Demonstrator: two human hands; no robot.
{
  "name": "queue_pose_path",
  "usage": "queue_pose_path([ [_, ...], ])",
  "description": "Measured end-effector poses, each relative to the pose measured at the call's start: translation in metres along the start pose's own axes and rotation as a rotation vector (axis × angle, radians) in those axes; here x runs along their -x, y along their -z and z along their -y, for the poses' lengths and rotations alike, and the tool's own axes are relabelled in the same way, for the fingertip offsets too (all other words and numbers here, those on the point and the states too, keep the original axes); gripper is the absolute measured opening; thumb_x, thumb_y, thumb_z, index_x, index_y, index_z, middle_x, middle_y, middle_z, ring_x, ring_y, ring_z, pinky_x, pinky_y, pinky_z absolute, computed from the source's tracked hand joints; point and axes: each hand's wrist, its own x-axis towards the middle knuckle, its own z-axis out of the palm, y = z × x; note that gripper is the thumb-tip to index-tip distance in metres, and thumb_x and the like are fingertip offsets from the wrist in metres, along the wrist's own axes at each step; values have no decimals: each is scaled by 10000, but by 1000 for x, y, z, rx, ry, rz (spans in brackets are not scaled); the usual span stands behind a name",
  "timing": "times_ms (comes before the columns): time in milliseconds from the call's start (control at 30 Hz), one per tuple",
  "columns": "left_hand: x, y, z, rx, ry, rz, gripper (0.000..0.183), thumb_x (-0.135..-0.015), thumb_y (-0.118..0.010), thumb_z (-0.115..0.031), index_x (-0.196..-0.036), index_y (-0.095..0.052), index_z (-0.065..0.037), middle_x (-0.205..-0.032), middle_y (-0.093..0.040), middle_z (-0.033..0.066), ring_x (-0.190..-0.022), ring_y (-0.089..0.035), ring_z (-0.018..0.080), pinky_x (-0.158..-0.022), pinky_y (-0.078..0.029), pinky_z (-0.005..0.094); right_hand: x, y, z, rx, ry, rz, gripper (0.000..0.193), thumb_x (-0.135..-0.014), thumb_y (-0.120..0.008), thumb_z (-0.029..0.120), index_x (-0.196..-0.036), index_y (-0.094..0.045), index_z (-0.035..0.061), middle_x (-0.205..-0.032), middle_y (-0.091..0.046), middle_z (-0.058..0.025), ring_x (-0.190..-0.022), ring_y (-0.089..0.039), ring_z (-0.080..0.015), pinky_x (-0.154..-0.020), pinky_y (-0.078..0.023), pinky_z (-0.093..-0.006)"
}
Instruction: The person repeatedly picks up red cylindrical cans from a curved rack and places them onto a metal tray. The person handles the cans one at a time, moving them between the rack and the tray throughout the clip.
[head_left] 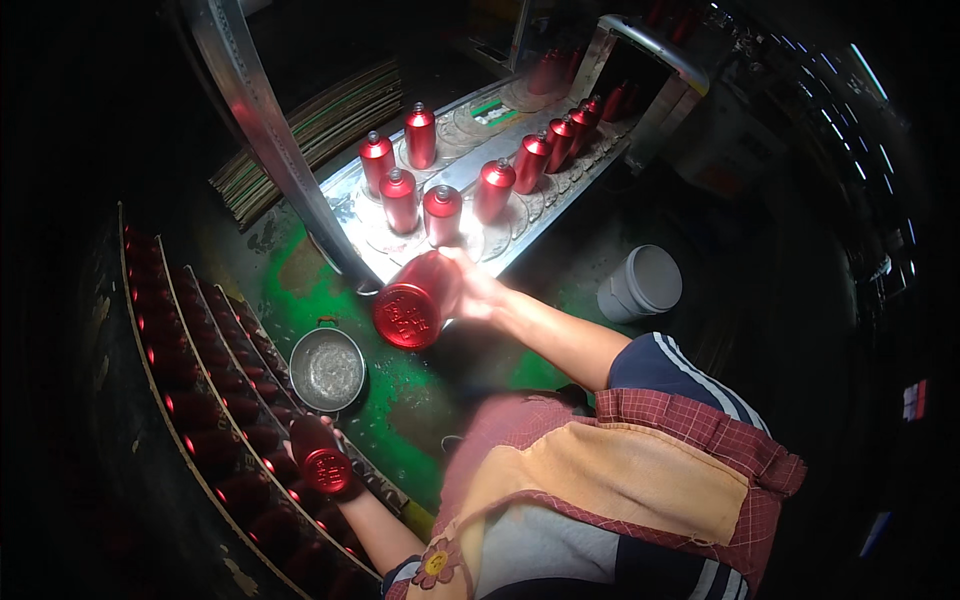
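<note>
My right hand (474, 288) is closed around a glossy red bottle (407, 312). The embossed base of this bottle faces me, and its neck is hidden. Just beyond it, several upright red bottles with clear necks stand on a brightly lit conveyor of round plates (510, 235); the closest is a shorter-looking red bottle (442, 212). At the lower left, my left hand (338, 437) grips a second red bottle (325, 470), also base toward me. That hand is beside stacked rows of red bottles (205, 405), separated by thin boards.
A metal post (265, 125) rises at the conveyor's near left corner. On the green floor sit a round metal pan (328, 370) and a lidded white bucket (640, 284). Flat sheets (310, 135) are stacked behind the post. A metal-framed opening (650, 60) spans the conveyor's far end.
</note>
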Motion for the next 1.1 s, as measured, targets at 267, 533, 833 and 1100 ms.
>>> queue_pose_path([
  [267,-15,-18,152,124,-138,-322,711,-976,-416,-561,-1330,-491,51,-1235,-535,342,-1043,-594,472,-891,-536,524,163,132,204,290,552,-618,424,-945,-593,271,-1330,-519,109,-1135,-626,-79,-1048,-630,-220,-875,-556,-489],
  [533,-181,-114,257,-178,-383,-447,574,-976,-435,-552,-1199,-636,-63,-1198,-632,224,-982,-651,437,-759,-595,531,43,177,517,941,1105,-572,400,-886,-694,193,-1262,-611,84,-1115,-630,-64,-1047,-613,-180,-924,-505,-327],
  [833,-295,-222,321,-610,-721,-758,530,-966,-418,-585,-1264,-572,-174,-1169,-657,119,-932,-671,347,-737,-592,496,-233,269,613,1884,960,-671,443,-743,-772,208,-1162,-690,330,-1365,-417,-161,-1226,-434,-394,-1051,-421,-439],
  [1100,-443,-298,329,-923,-870,-655,455,-1000,-458,-463,-1293,-528,-123,-1215,-627,125,-1008,-648,305,-869,-557,430,-246,291,614,1827,718,-614,493,-769,-738,205,-1232,-666,355,-1439,-389,-229,-1261,-437,-433,-1080,-397,-443],
])
